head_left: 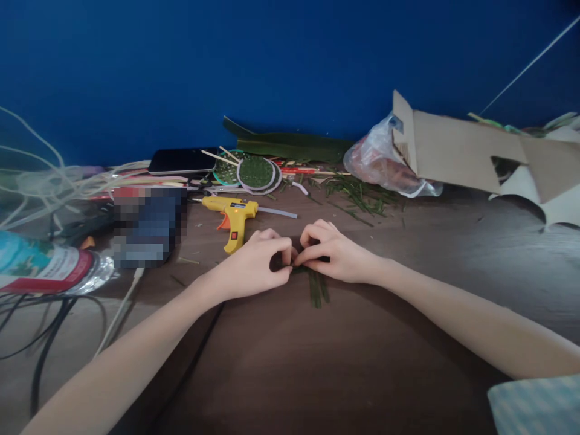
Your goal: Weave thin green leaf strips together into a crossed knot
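My left hand [260, 263] and my right hand [333, 251] meet at the middle of the dark brown table [317, 362], fingers curled and pinched together on thin green leaf strips [317, 289]. The ends of the strips stick out toward me below my right hand. What lies between the fingertips is mostly hidden. A yellow hot glue gun [233, 217] lies just beyond my left hand, with its glue stick pointing right.
Round woven green discs [254, 172], a black phone [183, 161], long green leaves [294, 145] and leaf trimmings [357, 196] lie at the back. A plastic bag [380, 160] and torn cardboard [462, 151] sit back right. Cables [49, 326], a foil packet [45, 266] and pale cords [40, 181] crowd the left.
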### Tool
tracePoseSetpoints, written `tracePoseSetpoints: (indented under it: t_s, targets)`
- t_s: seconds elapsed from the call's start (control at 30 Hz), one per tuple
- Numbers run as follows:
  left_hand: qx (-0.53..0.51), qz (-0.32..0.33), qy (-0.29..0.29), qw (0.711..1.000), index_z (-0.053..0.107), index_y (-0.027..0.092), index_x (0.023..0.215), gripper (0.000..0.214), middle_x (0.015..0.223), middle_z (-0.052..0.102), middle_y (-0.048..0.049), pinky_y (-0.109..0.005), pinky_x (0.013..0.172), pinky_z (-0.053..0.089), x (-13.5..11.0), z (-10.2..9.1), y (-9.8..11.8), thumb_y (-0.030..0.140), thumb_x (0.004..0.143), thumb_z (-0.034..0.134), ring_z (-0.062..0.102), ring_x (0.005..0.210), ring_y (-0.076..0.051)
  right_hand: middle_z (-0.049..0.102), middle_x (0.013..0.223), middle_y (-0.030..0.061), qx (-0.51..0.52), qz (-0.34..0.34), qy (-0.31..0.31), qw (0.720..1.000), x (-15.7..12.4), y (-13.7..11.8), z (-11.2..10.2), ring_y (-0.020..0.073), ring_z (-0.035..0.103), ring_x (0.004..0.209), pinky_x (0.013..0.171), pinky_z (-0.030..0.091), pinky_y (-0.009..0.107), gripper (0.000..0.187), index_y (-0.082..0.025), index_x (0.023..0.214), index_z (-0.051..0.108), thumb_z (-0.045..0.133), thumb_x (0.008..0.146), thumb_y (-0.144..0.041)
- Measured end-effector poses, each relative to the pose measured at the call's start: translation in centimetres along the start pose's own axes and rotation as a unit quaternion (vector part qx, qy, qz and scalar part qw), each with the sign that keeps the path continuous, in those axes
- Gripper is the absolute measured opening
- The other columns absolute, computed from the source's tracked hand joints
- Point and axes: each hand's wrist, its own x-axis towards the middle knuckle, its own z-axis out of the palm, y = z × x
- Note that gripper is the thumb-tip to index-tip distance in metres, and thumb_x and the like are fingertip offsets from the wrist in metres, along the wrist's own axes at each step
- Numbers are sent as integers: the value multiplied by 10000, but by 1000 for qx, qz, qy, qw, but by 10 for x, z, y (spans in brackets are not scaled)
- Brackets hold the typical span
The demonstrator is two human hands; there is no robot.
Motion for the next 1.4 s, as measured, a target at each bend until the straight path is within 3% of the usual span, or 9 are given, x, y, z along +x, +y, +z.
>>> tracePoseSetpoints:
  t_s: [0.27,0.47,1.4]
  targets:
    - [-1,0,28,1000,479,197,707,45,752,533,18,-293,775,393,2,1,1,185,737,510,490,827,-171,498,854,35,28,28,22,999,1,-4,-1,164,425,840,785,346,322,93,-183,859,570,555,788,-123]
    - [-25,14,56,998,491,192,688,72,750,573,35,-298,798,381,4,6,-2,171,753,512,516,800,-153,501,846,29,42,69,20,997,2,-4,0,174,427,832,765,355,320,162,-192,838,461,576,748,-122]
    - [21,24,48,998,506,191,677,74,717,549,44,-295,775,333,4,9,-2,192,750,520,506,750,-141,539,869,32,34,84,-6,996,3,-3,-2,183,430,867,787,336,326,130,-192,813,474,570,748,-133]
